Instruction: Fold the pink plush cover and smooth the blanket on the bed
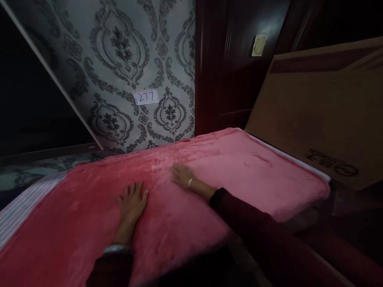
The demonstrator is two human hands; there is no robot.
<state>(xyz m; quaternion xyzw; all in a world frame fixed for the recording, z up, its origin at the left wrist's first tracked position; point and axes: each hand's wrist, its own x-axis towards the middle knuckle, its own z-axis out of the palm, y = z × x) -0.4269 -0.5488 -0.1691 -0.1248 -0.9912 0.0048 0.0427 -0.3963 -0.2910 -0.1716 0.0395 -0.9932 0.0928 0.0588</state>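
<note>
A plush pink-red blanket (257,175) lies spread over a long low surface. My left hand (131,203) rests flat on its darker red part, fingers spread, with a silver bangle at the wrist. Farther forward and to the right, my right hand (182,176) is on the blanket where the dark and pale pink meet. Motion blurs its fingers, so their position is hard to make out. A thin bracelet (190,182) circles the right wrist. Striped cloth (32,203) shows beyond the blanket's left edge.
A large cardboard box (323,115) leans at the right, close to the blanket's edge. Patterned wallpaper (119,52) bears a paper label (146,97) reading 277. A dark red wooden panel (224,67) carries a switch plate (259,45). A dark screen-like panel (36,91) stands at the left.
</note>
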